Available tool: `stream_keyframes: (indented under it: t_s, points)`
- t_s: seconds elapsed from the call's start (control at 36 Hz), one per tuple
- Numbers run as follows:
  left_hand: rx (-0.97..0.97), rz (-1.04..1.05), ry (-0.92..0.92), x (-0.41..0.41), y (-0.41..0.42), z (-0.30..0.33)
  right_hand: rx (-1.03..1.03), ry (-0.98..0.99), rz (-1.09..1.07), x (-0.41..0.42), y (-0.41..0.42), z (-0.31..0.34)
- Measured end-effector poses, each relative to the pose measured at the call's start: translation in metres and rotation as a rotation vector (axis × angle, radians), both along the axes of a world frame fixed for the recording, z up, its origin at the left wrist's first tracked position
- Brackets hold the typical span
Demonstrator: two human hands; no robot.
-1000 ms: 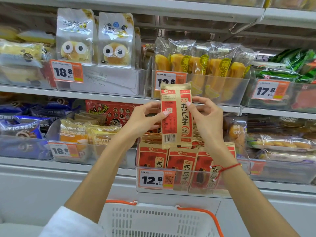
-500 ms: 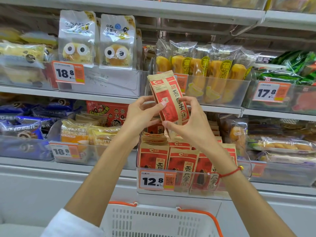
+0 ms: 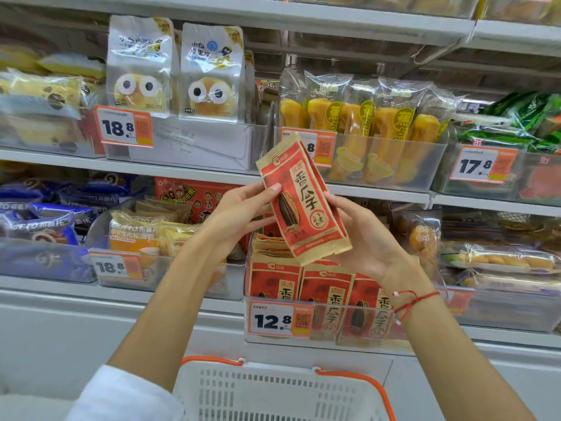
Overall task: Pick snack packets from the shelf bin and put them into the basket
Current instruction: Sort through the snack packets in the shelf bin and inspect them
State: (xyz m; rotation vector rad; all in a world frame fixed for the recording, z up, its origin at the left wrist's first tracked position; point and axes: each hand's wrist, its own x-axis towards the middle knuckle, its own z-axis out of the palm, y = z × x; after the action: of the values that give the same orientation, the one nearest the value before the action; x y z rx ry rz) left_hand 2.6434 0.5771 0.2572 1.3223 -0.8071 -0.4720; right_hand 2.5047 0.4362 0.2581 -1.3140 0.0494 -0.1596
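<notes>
shop shelves, mid-frame: left hand (image 3: 243, 212) and right hand (image 3: 365, 238) pinch a sunflower seed packet (image 3: 302, 199) above its bin (image 3: 318, 329); basket (image 3: 273, 390) below awaits it.

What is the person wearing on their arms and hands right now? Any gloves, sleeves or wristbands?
No gloves: both the left hand and the right hand are bare. The left arm has a white sleeve pushed up near the elbow, leaving the forearm uncovered. The right wrist carries a thin red string bracelet with loose knotted ends hanging down. No watch or rings are visible.
</notes>
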Motion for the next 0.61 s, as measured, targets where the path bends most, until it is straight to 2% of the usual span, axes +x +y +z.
stream_keyframes:
  t_s: [0.14,0.42,0.61]
  points:
    - [-0.069,0.139,-0.061,0.0,0.004,0.008,-0.379,-0.025,-0.325,0.008,0.0,-0.002]
    - [-0.149,0.245,-0.315,-0.014,0.002,0.016,-0.53,-0.28,-0.663,0.009,0.006,0.004]
    - [-0.152,0.285,-0.395,-0.009,0.003,0.017,-0.696,-0.418,-0.752,0.011,0.006,0.003]
